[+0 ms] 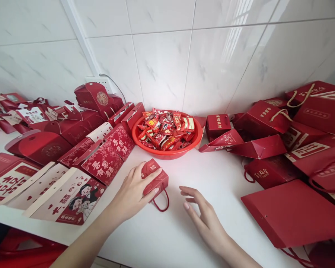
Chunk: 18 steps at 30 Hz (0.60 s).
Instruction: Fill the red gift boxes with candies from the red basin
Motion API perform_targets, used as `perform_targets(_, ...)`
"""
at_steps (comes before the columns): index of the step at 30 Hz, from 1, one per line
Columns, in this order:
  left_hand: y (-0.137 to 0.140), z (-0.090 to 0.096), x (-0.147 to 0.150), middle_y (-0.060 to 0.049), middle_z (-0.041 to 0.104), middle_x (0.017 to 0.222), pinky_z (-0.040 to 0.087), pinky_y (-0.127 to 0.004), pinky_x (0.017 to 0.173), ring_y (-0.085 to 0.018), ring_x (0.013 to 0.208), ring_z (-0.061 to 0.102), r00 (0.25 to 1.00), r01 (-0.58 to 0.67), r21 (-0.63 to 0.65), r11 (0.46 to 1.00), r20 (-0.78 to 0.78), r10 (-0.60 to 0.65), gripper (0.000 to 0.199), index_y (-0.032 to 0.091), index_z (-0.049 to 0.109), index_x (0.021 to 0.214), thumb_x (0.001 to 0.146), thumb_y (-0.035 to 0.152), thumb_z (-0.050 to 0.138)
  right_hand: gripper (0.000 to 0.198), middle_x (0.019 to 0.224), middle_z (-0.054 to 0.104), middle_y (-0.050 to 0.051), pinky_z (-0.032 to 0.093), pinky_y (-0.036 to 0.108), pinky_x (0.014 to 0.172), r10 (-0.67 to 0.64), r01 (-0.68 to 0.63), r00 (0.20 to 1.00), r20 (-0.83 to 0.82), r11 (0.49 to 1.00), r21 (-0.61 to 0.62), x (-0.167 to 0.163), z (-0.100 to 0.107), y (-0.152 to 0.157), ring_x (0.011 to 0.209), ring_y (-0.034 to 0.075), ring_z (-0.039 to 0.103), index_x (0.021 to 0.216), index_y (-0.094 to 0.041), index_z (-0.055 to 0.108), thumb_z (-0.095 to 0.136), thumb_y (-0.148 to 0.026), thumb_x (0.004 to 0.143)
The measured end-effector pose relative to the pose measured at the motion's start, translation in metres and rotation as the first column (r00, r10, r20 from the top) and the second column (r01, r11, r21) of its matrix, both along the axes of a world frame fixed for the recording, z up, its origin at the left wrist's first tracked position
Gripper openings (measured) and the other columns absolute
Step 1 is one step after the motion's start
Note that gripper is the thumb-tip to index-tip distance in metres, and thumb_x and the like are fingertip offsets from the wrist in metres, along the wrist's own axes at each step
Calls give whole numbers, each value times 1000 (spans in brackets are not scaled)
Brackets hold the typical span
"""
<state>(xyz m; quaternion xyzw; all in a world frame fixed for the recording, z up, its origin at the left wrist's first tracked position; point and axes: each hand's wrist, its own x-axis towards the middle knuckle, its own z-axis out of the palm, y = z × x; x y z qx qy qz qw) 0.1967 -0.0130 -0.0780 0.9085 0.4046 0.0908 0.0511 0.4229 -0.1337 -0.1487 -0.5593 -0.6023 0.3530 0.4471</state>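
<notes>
A small red gift box [161, 181] with gold characters and a dark red cord loop lies on the white table. Over its left side my left hand [135, 188] is closed, fingers reaching across the top and the thumb at the near side. My right hand [202, 210] is held just right of the cord, fingers loosely curved and apart, touching nothing. Behind the box stands a round red plastic basket [167, 153] heaped with red-wrapped sweets [166, 130].
Red and white printed gift boxes [100, 162] stand in rows at the left. More red boxes and bags [296, 208], some with cord handles, are piled at the right. A tiled wall [162, 67] closes off the back, with a power strip [102, 82] against it.
</notes>
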Motion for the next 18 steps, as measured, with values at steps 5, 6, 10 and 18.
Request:
perform_targets(5,-2,52,-29,-5,42,150,46,-46,107,-31,133,47,999,36,-53,998,32,-35,53,41,39,147,96,42,49,34,125,60,8,57,35,83,-133,134,991,25,990,-44,14,2,2,109,23,63,129,-30,52,42,-43,100)
perform_targets(6,1,72,-38,-2,41,151,47,-44,105,-31,132,49,998,11,-31,999,56,-9,53,43,38,148,95,44,49,34,123,61,8,57,34,79,-142,143,989,29,989,-46,16,2,2,109,23,63,129,-30,52,42,-43,100)
perform_targets(10,37,168,-80,12,44,149,29,-46,118,-27,137,42,967,-224,266,938,184,179,51,45,39,146,95,54,41,33,117,64,7,57,29,70,-143,146,989,37,986,-75,16,0,4,105,22,64,128,-31,52,42,-45,99)
perform_targets(18,200,246,-137,3,44,147,30,-45,111,-32,133,42,920,-353,453,819,6,393,76,14,45,144,91,65,28,27,108,67,4,54,31,83,-81,86,995,55,992,-97,20,-13,15,96,19,65,122,-31,54,41,-42,100)
